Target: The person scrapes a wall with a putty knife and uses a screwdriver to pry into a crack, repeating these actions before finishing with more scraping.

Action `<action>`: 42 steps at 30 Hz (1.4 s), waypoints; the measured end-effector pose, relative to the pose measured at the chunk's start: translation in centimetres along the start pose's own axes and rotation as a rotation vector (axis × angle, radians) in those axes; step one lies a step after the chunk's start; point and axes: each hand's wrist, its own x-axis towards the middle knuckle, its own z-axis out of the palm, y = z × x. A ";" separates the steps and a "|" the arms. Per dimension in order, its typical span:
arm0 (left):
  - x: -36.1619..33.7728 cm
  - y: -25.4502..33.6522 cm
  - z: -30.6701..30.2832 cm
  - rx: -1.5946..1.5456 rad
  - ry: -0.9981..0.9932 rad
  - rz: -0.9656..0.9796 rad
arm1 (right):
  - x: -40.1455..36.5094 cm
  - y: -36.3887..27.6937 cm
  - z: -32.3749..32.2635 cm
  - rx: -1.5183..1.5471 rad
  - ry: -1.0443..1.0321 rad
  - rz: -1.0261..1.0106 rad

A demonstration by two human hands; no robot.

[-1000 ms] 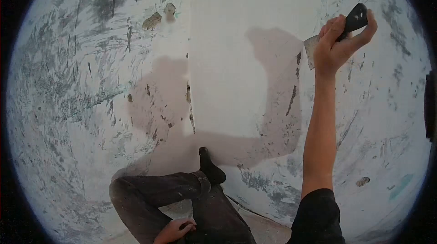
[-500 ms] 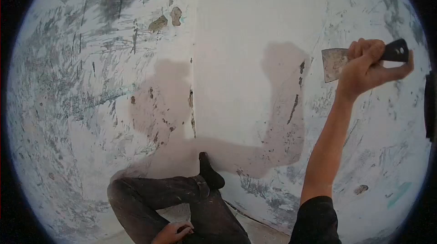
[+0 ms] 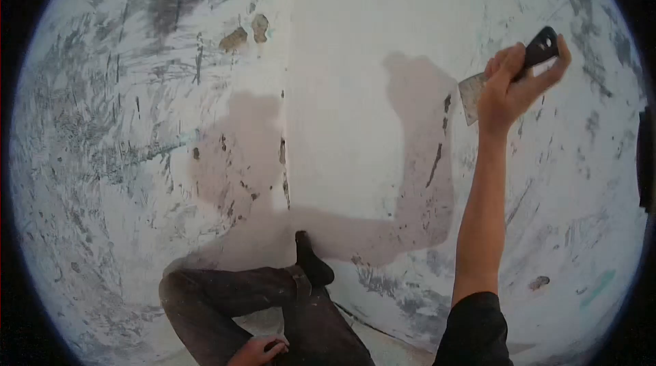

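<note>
My right hand [image 3: 504, 89] is raised at the right, its fingers wrapped round a putty knife [image 3: 471, 98]. The black handle of the knife points up and right past my fingers, and its stained metal blade points left. That blade's edge lies right at the patchy white wall [image 3: 355, 134], beside a row of dark chipped spots [image 3: 437, 158]. Low in the view my left hand [image 3: 258, 351] rests by my crossed legs, fingers curled in. What it holds, if anything, is hidden.
My legs [image 3: 239, 291] in dark trousers and a dark-socked foot [image 3: 313, 263] lie close to the wall's base. A vertical corner line [image 3: 286, 161] with chips runs down the wall. Two brown bare patches [image 3: 260, 28] show at upper left. My shadow falls across the wall.
My right hand has moved left with the putty knife, and the handle has tilted more upward. The blade is now closer to the chipped spots. My left hand stays at my lap.
</note>
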 end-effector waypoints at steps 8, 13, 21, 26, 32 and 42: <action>-0.2 0.2 0.1 -0.003 0.010 -0.025 | -0.6 0.4 0.1 0.000 0.015 -0.006; 0.0 -0.8 0.3 0.030 0.025 0.038 | -0.3 -0.3 -0.7 -0.018 0.027 -0.060; -0.2 -0.1 -0.1 0.111 0.045 -0.033 | 1.4 -2.6 -1.3 0.023 0.143 -0.050; -0.1 1.0 -0.4 0.050 -0.003 -0.056 | 0.5 -0.3 -0.6 -0.013 0.071 0.016; -0.4 1.1 -0.1 0.013 0.006 -0.066 | 1.0 -1.0 -1.1 -0.002 0.137 -0.029; -0.4 0.7 0.2 0.012 -0.030 -0.075 | -0.4 0.7 0.4 -0.078 0.086 0.022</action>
